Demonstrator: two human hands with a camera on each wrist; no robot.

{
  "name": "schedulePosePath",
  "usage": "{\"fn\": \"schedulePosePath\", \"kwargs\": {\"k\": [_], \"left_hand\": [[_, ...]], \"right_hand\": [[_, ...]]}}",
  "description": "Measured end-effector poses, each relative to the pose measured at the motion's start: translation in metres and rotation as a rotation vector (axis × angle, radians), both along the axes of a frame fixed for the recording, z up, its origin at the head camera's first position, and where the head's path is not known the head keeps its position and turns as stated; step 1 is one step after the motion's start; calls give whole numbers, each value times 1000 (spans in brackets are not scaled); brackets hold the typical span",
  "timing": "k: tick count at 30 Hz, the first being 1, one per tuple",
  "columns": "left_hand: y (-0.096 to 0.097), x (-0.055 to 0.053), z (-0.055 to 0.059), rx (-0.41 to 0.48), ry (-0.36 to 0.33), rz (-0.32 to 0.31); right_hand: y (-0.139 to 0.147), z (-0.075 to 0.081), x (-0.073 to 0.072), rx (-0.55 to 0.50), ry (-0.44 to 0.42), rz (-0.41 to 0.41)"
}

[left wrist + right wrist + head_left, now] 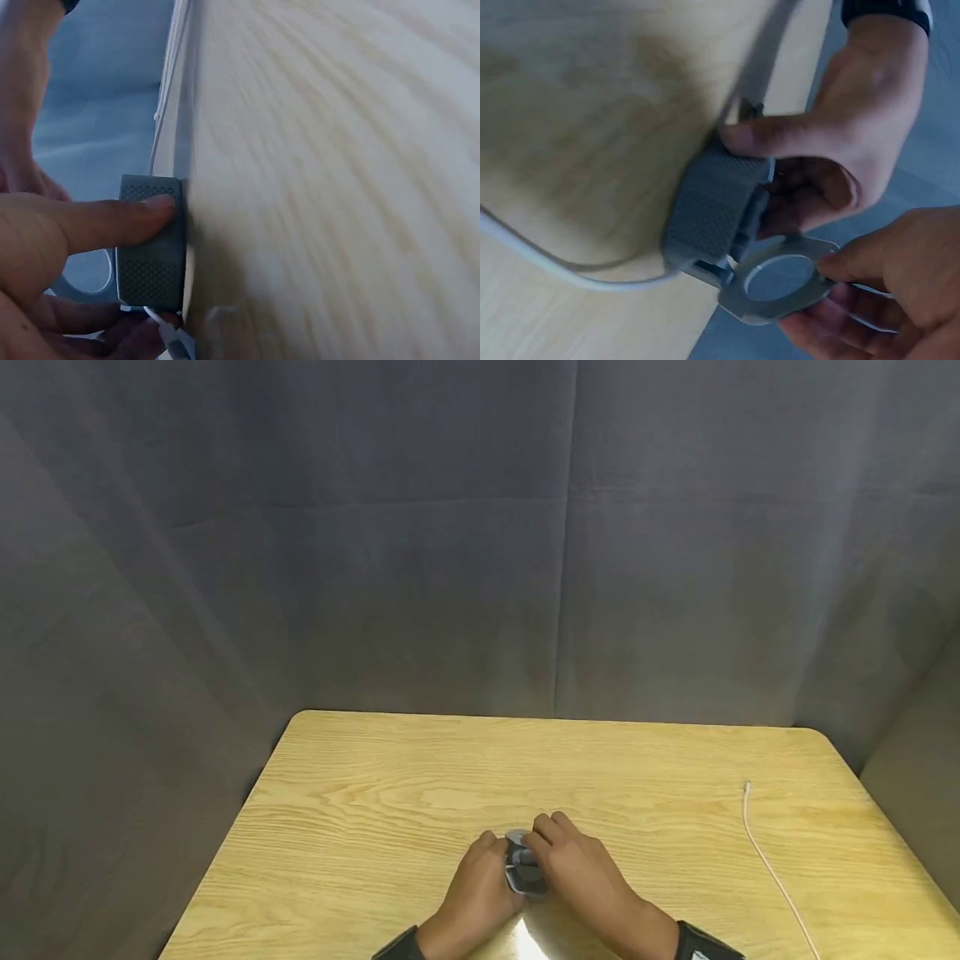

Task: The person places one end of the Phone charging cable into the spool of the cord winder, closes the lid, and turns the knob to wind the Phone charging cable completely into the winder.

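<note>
Both hands hold a grey device [527, 877] just over the wooden table, near its front. It has a block-like body [150, 247] with dotted texture and a flat ring plate [731, 296] standing out from one side. My left hand [480, 881] grips the body, thumb pressed along the textured face. With the thumb and fingers of my right hand [907, 277], I pinch the outer edge of the ring plate. A white cable [577, 277] runs up to the body's lower edge in the right wrist view. The fingers hide part of the device.
On the right of the wooden table [375, 777] lies a thin white cord [780, 881], running toward the front edge. Grey curtains [450, 568] hang behind the table and at its sides. Dark bands [705, 943] circle both wrists.
</note>
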State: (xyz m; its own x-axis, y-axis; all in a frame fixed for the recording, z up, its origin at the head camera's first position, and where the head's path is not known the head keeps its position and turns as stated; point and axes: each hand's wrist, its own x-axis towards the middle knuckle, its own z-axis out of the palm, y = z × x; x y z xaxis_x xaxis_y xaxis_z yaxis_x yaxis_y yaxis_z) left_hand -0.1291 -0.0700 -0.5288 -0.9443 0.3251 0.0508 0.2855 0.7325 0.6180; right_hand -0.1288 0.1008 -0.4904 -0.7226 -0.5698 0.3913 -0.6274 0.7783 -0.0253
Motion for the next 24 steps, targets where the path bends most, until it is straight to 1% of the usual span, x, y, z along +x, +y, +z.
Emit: {"fn": "schedulePosePath", "kwargs": {"k": [2,5,6,8,9,10,12,14,16,17,19,21,23,24], "left_hand": [[0,-1,0,18,14,36],[-1,-2,-1,45,36,86],[-2,-3,-1,46,49,92],[-1,-3,-1,40,81,86],[-1,-4,-2,34,99,76],[-1,-4,-2,18,120,69],[0,-3,-3,-5,150,55],[1,-3,-3,-18,163,55],[1,-2,-2,-31,162,60],[1,-2,-1,-29,148,58],[0,-2,0,-20,118,47],[-1,-1,1,-17,97,38],[-1,-1,1,-8,68,29],[-1,-1,1,-12,68,28]], "right_hand": [[0,-6,2,9,40,18],[1,-16,7,30,103,119],[2,-20,9,40,132,156],[2,-27,11,58,189,209],[3,-29,11,62,212,221],[3,-33,13,62,231,221],[3,-36,15,48,226,210],[3,-37,15,28,184,197],[2,-34,15,4,90,191],[2,-31,14,-11,35,186],[2,-22,11,-48,-83,165],[1,-13,6,-76,-178,138],[0,-3,0,-85,-232,105],[0,1,-3,-76,-254,87]]}}
